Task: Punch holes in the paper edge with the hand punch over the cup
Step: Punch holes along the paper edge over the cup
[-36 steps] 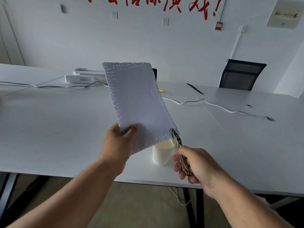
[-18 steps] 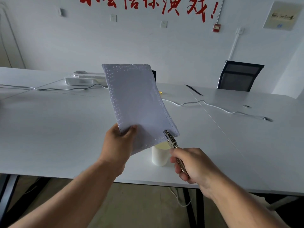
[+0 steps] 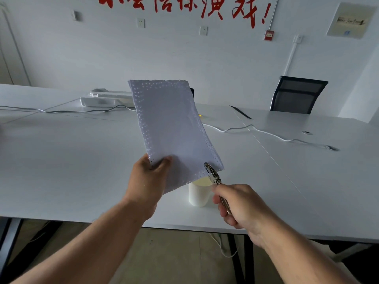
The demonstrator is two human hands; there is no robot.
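Broadly, white bench (image 3: 82, 171) carries cup (image 3: 198, 194) near its front edge. Paper (image 3: 172, 128) held tilted above bench, edges dotted with holes; left hand (image 3: 148, 177) pinches its lower left corner. Right hand (image 3: 239, 206) closed around punch (image 3: 213, 176), whose head bites the paper's lower edge directly over cup.

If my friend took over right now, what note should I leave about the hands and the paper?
Left hand: pinching the paper by its lower left corner, held up and tilted.
Right hand: squeezing the hand punch, its head on the paper's lower edge near the right corner.
Cup: upright on the table, right below the punch.
Done: holes line all four edges.
Left: fill gaps along the lower edge.
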